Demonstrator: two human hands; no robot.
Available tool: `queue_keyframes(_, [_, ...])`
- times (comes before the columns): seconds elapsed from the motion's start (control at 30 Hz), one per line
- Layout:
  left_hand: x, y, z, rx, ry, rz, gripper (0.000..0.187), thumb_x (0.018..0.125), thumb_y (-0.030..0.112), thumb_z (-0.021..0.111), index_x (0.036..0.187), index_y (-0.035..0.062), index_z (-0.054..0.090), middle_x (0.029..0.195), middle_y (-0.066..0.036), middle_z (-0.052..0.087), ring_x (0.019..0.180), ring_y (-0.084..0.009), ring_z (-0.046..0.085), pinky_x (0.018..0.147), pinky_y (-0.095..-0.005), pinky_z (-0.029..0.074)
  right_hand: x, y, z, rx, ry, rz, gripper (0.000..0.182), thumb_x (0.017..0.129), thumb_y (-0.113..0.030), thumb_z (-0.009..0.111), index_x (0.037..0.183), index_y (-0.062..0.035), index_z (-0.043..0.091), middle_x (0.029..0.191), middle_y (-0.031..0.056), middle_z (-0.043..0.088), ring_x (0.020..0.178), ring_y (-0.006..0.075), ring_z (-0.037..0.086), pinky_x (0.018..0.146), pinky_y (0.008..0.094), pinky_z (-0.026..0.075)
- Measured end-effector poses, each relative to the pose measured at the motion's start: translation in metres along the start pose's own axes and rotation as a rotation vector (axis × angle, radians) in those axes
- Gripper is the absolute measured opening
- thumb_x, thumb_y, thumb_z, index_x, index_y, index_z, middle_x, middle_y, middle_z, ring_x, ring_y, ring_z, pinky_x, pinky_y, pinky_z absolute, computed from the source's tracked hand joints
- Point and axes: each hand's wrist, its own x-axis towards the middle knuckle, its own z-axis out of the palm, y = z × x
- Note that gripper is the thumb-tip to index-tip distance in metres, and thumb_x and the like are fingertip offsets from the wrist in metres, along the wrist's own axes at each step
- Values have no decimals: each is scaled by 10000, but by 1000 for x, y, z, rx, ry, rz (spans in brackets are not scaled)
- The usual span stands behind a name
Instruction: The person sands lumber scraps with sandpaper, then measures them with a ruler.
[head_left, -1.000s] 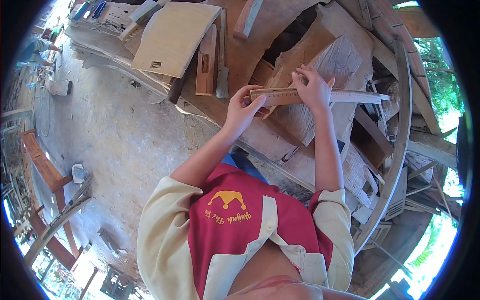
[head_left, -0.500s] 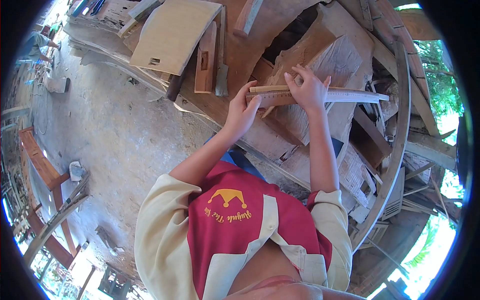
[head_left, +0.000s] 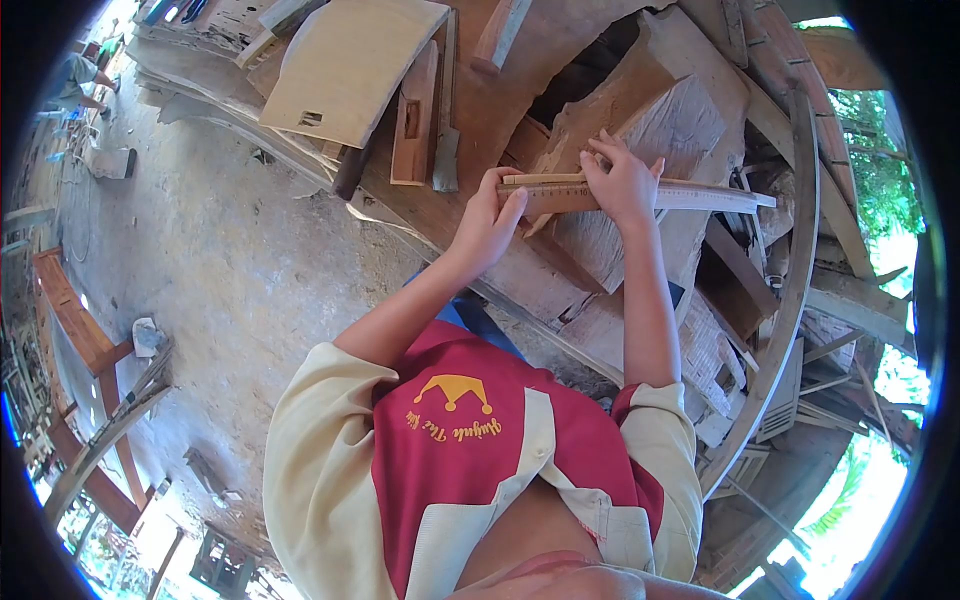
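Note:
A clear ruler [head_left: 700, 197] with printed marks lies along a thin strip of wood [head_left: 545, 180], both held over the wooden workbench. My left hand [head_left: 490, 222] is closed round the left end of the two, thumb on the near side. Farther right, my right hand [head_left: 622, 185] grips them near their middle, with its index finger and thumb bent together at the far edge and another finger raised. The right fingertips partly cover what lies beneath. Under the hands is a rough, pale block of wood [head_left: 670, 125] with a split grain.
A flat pale board with a small slot [head_left: 350, 70] lies at the back left, beside a wooden hand plane [head_left: 412, 125] and a narrow tool [head_left: 446, 160]. A long curved timber [head_left: 790, 300] bounds the right side. Another person [head_left: 80, 80] shows at the far left.
The view has shifted slightly. My right hand's finger and thumb have drawn closer together on the strip; the left hand keeps its grip.

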Motion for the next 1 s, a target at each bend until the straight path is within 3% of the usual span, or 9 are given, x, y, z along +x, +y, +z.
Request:
queue_keyframes(0.1, [2,-1,-2,-1,-26,-7,276,892,180,443,1075,-22,396,893,-141,569,752,-163,579,622,-273,486,2,3,4,-13,55,-11,357,801,-384,489,1081,-194,604,1257,-7,477,1161,207,446,1027,558,74])
queue_keyframes(0.23, [3,-4,-1,17,-22,7,274,896,186,430,1070,-23,394,881,-143,572,725,-164,580,612,-275,483,2,0,1,0,55,7,358,800,-387,491,1079,-195,605,1258,-10,476,1161,207,446,1027,557,77])
queue_keyframes(0.33, [5,-9,-1,-62,-4,37,241,895,172,430,1063,0,414,887,-83,543,660,-117,550,531,-227,429,5,-3,-4,0,-29,18,403,808,-391,452,1119,-167,576,1290,12,443,1210,186,391,1028,571,63])
queue_keyframes(0.4, [5,-7,-1,-34,-8,8,258,894,175,417,1060,-21,397,873,-150,572,711,-165,579,586,-262,469,7,-3,-1,6,-16,11,402,805,-392,457,1118,-169,576,1290,11,443,1210,186,390,1029,567,65])
queue_keyframes(0.53, [1,1,-2,2,-19,-48,255,890,180,420,1059,-10,404,853,-143,573,748,-189,580,628,-278,461,6,-2,1,4,0,6,400,802,-392,462,1113,-170,580,1283,14,451,1209,186,392,1031,563,66])
queue_keyframes(0.73, [4,-12,4,71,82,30,226,875,173,423,1025,6,440,853,-134,569,811,-238,562,743,-322,432,5,-2,1,-12,26,-4,399,795,-390,466,1107,-172,585,1271,15,463,1204,182,397,1035,554,71])
queue_keyframes(0.83, [5,-15,1,23,82,39,225,879,185,398,1012,12,452,846,-123,574,794,-196,557,687,-295,439,3,-6,-3,-18,3,14,409,787,-394,470,1112,-173,582,1269,12,465,1205,179,396,1039,547,74])
queue_keyframes(0.9, [7,-11,-6,-229,-34,-69,275,885,232,339,1042,50,472,791,-43,546,603,-99,510,504,-234,394,2,-8,-6,-34,-18,15,425,773,-402,480,1120,-177,577,1268,11,467,1205,173,396,1043,540,72])
queue_keyframes(1.0, [12,-8,-21,-310,-154,-171,339,873,252,314,1072,47,496,814,-63,579,605,-130,554,523,-244,426,1,-8,-7,-35,-23,26,443,757,-411,494,1126,-178,573,1268,10,467,1204,167,397,1046,537,68])
